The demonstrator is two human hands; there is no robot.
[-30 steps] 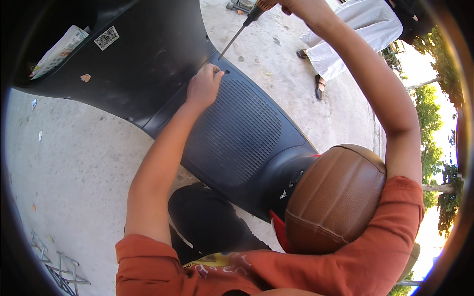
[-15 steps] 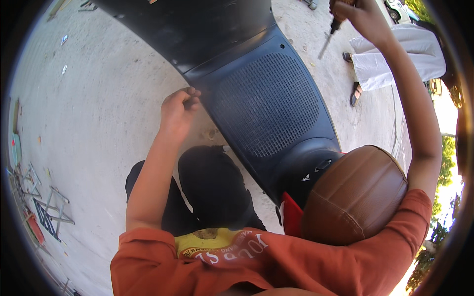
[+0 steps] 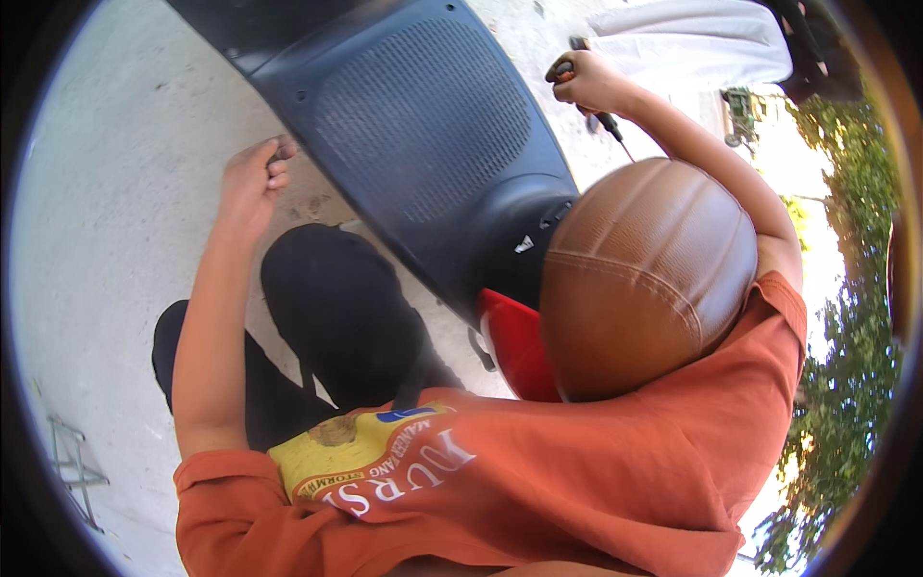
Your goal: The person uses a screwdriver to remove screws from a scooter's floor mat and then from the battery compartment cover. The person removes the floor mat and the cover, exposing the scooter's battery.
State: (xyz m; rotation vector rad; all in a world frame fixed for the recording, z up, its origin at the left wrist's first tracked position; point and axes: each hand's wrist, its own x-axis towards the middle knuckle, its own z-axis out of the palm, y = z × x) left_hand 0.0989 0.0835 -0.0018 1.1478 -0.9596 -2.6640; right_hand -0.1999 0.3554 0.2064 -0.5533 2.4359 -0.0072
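My right hand [image 3: 588, 82] grips the dark handle of a screwdriver [image 3: 609, 125] beyond the scooter's far side. Its thin shaft points back toward the brown leather scooter seat [image 3: 663, 260], and the tip's contact is unclear. Left of the scooter, my left hand [image 3: 258, 178] is raised with the fingers curled in. Whether something small is in them I cannot make out. Between my hands lies the scooter's dark footboard [image 3: 423, 115], with a gridded mat pattern and a small hole near its left edge. A red body panel [image 3: 519, 346] shows under the seat.
My knees in black trousers [image 3: 332, 298] are bent close to the scooter's left side. Someone in light grey trousers [image 3: 692, 43] is at the upper right. A metal folding frame [image 3: 77, 471] stands on the pale concrete floor [image 3: 106, 240]. Trees [image 3: 836, 317] line the right.
The view has shifted. My right hand has drawn back with the screwdriver from the scooter's front toward the seat, and its shaft has swung round. My left hand stays curled beside the footboard.
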